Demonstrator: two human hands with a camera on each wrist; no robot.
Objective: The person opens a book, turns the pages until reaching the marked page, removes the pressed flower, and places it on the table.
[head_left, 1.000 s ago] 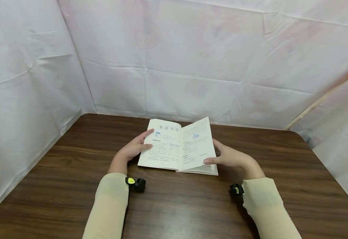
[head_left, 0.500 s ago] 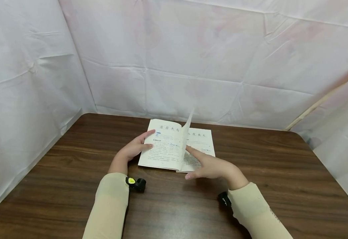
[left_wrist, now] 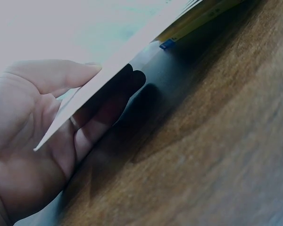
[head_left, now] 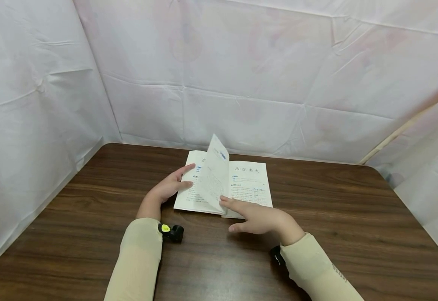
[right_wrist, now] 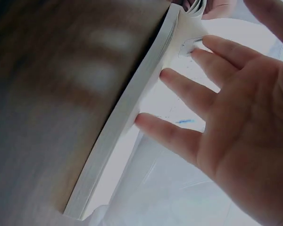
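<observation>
Book (head_left: 237,188) lies open mid-table (head_left: 90,217), one leaf (head_left: 214,175) upright. Left hand (head_left: 167,188) grips its left edge, thumb on top; right hand (head_left: 258,219), fingers straight, nudges the leaf. Pushed crookedly, the leaf could crease or fall back. Count: one book, two hands.

Table and backdrop
A dark wooden table (head_left: 354,217) is enclosed on three sides by creased white sheeting (head_left: 241,83).

The raised page (head_left: 214,177) hides part of the book's (head_left: 247,184) left page; print unreadable.
</observation>
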